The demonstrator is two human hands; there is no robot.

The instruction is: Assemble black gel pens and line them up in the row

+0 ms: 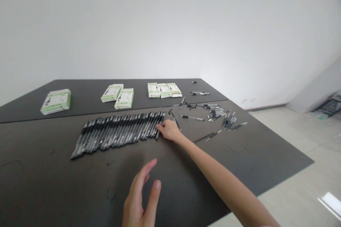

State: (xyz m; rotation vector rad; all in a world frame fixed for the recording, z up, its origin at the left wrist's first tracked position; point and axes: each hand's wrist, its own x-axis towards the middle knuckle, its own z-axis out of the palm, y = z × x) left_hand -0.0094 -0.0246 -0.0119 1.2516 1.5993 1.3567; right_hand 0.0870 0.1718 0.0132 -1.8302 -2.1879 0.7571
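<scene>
- Left hand (141,198) nearest the camera, on the near side of the pen row: loose and open, fingers spread, holding nothing, hovering over bare dark table (53,184) (contact with the surface can't be judged).
- Right hand (169,130) reaches out to the right-hand end of the pen row (119,134); fingertips touch the end pen. Can't tell whether it pinches that pen or only presses it, since the fingers curl over it.
- Pen row: black pens lying side by side, touching, all at one slant, probably packed tight to keep them even and countable; the hand sits at the end where the row would grow.
- Right of the pen row: a single pen (213,136) by the forearm, then loose pens (221,113) scattered unevenly (unsorted stock, by the look).
- Beyond the pen row, past the table seam: green-white boxes (117,95), one box (55,101) off to the left, three more (164,90) together.
- Nothing blocks the right arm's line to the row.
</scene>
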